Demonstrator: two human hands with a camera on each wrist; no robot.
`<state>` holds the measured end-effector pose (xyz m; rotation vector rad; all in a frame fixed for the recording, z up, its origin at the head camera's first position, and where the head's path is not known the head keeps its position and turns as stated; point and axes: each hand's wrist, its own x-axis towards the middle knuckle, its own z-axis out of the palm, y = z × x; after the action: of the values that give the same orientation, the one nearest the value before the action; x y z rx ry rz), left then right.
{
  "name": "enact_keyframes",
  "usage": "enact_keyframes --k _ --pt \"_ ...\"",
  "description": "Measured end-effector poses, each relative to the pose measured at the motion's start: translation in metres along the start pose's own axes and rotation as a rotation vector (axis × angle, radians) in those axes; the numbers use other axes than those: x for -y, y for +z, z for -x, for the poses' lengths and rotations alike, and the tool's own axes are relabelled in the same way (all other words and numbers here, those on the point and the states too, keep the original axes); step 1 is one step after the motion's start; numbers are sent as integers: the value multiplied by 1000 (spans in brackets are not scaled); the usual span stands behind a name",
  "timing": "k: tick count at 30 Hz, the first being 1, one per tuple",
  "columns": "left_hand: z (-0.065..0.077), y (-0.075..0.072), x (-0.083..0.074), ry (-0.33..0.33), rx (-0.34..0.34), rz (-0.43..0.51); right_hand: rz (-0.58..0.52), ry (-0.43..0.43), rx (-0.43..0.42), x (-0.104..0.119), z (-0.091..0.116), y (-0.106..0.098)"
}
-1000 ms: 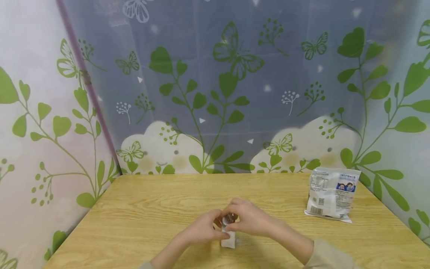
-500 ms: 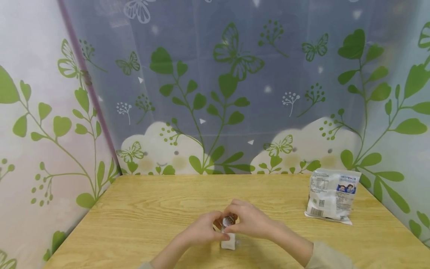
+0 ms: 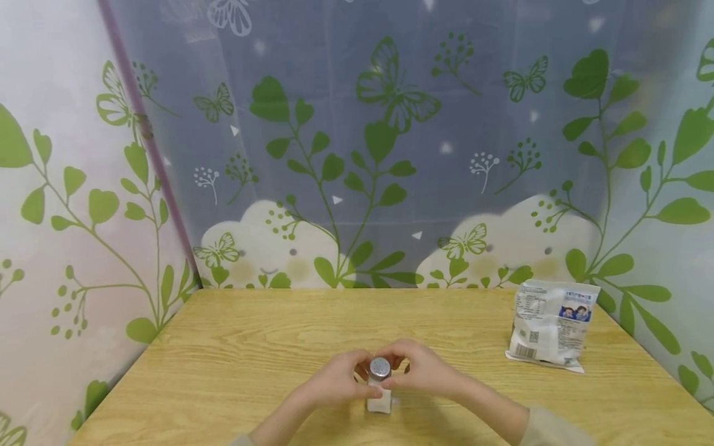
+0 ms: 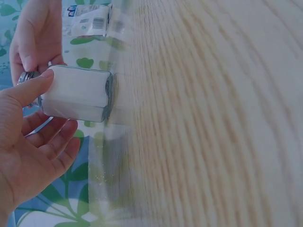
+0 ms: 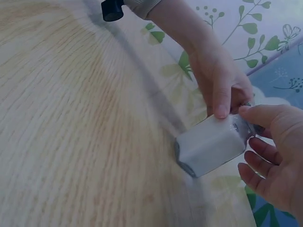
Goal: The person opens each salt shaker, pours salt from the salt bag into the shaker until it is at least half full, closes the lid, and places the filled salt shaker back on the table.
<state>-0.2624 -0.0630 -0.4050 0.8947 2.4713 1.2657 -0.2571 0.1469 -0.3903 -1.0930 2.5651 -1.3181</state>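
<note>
A square glass salt shaker point(image 3: 380, 404) filled with white grains stands upright on the table, with a perforated metal cap point(image 3: 380, 368) on top. My left hand point(image 3: 337, 379) grips its upper body, thumb on the near face; in the left wrist view the lower fingers of this left hand point(image 4: 38, 142) curve loosely beside the glass point(image 4: 78, 92). At the neck just under the cap, my right hand point(image 3: 426, 371) pinches with thumb and forefinger. Its other fingers are spread apart in the right wrist view, next to the shaker point(image 5: 213, 144). The cap's far side is partly hidden by fingers.
A white printed snack-like bag point(image 3: 552, 325) stands at the right rear of the wooden table point(image 3: 251, 334). Patterned cloth walls point(image 3: 390, 155) with leaves and butterflies enclose the table at the back and both sides.
My right hand's fingers have shifted lower and outward from over the cap, so its perforated top now shows fully. My left hand and the shaker stay in place.
</note>
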Motion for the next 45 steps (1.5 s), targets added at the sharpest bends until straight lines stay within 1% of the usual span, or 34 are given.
enact_keyframes --k 2,4,11,16,20,23,27,37,41,45 --pt "0 0 -1 -1 -1 3 -51 18 0 -2 2 1" --pt "0 1 -1 -1 -4 -1 -78 31 -12 -3 4 3" --pt "0 1 -1 -11 -12 1 -111 56 -85 -5 4 11" --pt "0 1 0 -12 -10 -1 -139 82 -92 -6 3 13" --pt "-1 1 0 -8 -13 -13 -236 102 -62 -6 4 12" --pt "-1 1 0 -9 -19 -29 -333 126 -46 -6 4 13" --pt "-1 1 0 -2 -27 -38 -403 160 -60 -8 4 17" --pt "1 -1 -3 2 -12 6 -382 131 -133 -9 3 25" --pt "1 -1 -3 8 -8 2 -369 121 -138 -10 2 28" --pt "1 0 -1 12 -2 -6 -344 121 -117 -12 3 28"
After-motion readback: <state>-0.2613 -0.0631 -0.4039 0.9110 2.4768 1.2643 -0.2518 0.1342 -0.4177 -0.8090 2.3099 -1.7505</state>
